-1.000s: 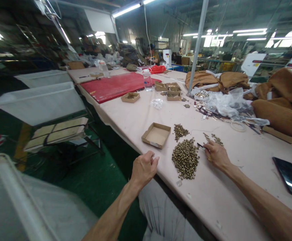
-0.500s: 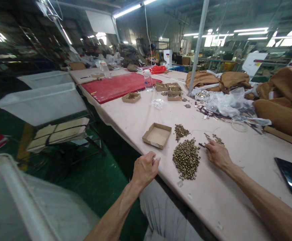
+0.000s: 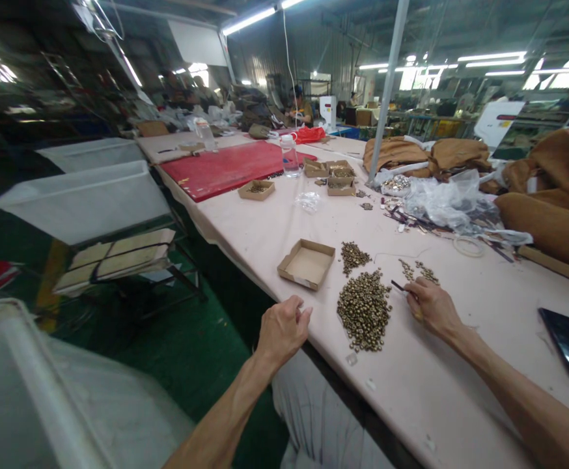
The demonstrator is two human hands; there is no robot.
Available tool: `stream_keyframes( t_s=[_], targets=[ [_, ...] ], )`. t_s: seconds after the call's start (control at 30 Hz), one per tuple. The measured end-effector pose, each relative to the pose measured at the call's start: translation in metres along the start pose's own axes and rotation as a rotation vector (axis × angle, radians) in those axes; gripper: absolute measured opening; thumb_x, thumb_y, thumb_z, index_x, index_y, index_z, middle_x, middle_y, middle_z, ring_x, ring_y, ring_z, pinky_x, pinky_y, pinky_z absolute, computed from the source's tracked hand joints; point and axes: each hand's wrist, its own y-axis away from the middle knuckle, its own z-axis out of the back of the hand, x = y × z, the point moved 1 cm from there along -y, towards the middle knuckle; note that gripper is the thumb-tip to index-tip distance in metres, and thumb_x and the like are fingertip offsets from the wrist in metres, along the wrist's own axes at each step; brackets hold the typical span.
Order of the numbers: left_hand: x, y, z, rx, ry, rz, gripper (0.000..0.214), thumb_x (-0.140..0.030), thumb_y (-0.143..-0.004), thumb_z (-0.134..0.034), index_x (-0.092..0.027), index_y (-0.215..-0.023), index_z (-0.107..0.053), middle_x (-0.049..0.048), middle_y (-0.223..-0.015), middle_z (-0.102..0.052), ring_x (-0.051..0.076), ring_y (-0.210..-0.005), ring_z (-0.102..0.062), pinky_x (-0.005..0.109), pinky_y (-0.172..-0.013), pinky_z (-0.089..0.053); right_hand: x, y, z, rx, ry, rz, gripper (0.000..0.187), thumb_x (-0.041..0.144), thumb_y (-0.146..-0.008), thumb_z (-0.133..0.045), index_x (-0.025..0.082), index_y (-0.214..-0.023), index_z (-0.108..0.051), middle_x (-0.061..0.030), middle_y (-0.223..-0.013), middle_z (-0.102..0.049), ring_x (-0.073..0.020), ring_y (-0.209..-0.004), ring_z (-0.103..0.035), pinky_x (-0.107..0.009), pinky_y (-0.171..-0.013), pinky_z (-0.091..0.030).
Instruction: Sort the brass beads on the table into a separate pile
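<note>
My left hand (image 3: 284, 331) rests at the table's edge in a loose fist, just in front of a shallow cardboard box (image 3: 308, 262); nothing shows in its fingers. My right hand (image 3: 431, 305) is closed around a thin, dark stick-like tool (image 3: 398, 285), whose tip points left over the cloth. To the left of that tip lies a large heap of small bronze-coloured metal studs (image 3: 364, 311), with a smaller heap (image 3: 353, 257) behind it. A few loose studs (image 3: 426, 272) are spread just beyond my right fingers. The exact kind of the tool cannot be made out.
A phone (image 3: 568, 345) lies at the right. Farther back are small cardboard boxes (image 3: 256, 189), a water bottle (image 3: 290, 156), a metal pole (image 3: 387, 91), plastic bags (image 3: 453, 202) and brown fabric pieces (image 3: 545, 225). White bins (image 3: 84, 202) stand left of the table.
My right hand has shifted slightly right with the dark tool, and more of the tool shows, its tip a little farther from the large heap. My left hand has stayed put.
</note>
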Motion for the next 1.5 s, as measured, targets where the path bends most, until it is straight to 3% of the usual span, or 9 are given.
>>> stream_keyframes(
  t_s=[0.13, 0.37, 0.6, 0.97, 1.17, 1.5],
  targets=[
    [-0.002, 0.000, -0.003, 0.018, -0.001, 0.005, 0.020, -0.039, -0.094, -0.054, -0.020, -0.092, -0.063, 0.0031, -0.073, -0.069, 0.018, -0.069, -0.066, 0.026, -0.067, -0.040, 0.007, 0.015, -0.003, -0.029, -0.062, 0.059, 0.029, 0.027, -0.092, -0.047, 0.021, -0.106, -0.071, -0.0064, -0.093, -0.063, -0.0167, -0.080, -0.057, -0.028, -0.072, -0.040],
    [0.000, 0.002, -0.003, 0.028, 0.000, 0.002, 0.021, -0.038, -0.094, -0.053, -0.021, -0.092, -0.063, 0.0038, -0.075, -0.070, 0.018, -0.069, -0.066, 0.026, -0.067, -0.040, 0.006, 0.009, -0.014, -0.028, -0.048, -0.006, 0.030, 0.026, -0.092, -0.046, 0.021, -0.106, -0.072, -0.0066, -0.094, -0.063, -0.0166, -0.079, -0.057, -0.027, -0.072, -0.039],
    [-0.001, 0.000, -0.003, 0.031, 0.018, -0.006, 0.020, -0.038, -0.094, -0.054, -0.020, -0.093, -0.063, 0.0031, -0.074, -0.069, 0.017, -0.068, -0.065, 0.026, -0.068, -0.040, 0.007, 0.015, -0.015, 0.009, -0.040, 0.016, 0.030, 0.027, -0.093, -0.046, 0.021, -0.106, -0.072, -0.0069, -0.095, -0.063, -0.0168, -0.081, -0.057, -0.028, -0.073, -0.040],
    [0.002, 0.002, -0.001, 0.015, 0.014, -0.002, 0.018, -0.036, -0.095, -0.053, -0.020, -0.094, -0.062, 0.0022, -0.072, -0.068, 0.017, -0.066, -0.064, 0.026, -0.067, -0.038, 0.020, -0.024, -0.022, 0.005, -0.006, -0.024, 0.028, 0.025, -0.092, -0.048, 0.019, -0.104, -0.072, -0.0062, -0.094, -0.060, -0.0151, -0.079, -0.054, -0.027, -0.071, -0.036],
    [0.003, 0.002, 0.000, 0.016, 0.005, -0.011, 0.018, -0.036, -0.095, -0.052, -0.021, -0.092, -0.061, 0.0014, -0.070, -0.068, 0.016, -0.066, -0.063, 0.026, -0.065, -0.036, 0.025, -0.033, -0.027, -0.003, 0.006, -0.062, 0.027, 0.025, -0.094, -0.046, 0.019, -0.095, -0.072, -0.0060, -0.091, -0.059, -0.0150, -0.078, -0.052, -0.027, -0.072, -0.035],
    [0.000, 0.002, 0.004, 0.030, -0.003, -0.003, 0.019, -0.037, -0.096, -0.052, -0.021, -0.087, -0.059, 0.0015, -0.070, -0.066, 0.016, -0.066, -0.062, 0.026, -0.065, -0.034, 0.041, -0.048, -0.026, 0.007, 0.094, -0.124, 0.027, 0.026, -0.095, -0.046, 0.020, -0.098, -0.072, -0.0071, -0.094, -0.061, -0.0154, -0.081, -0.056, -0.027, -0.073, -0.039]
  ],
)
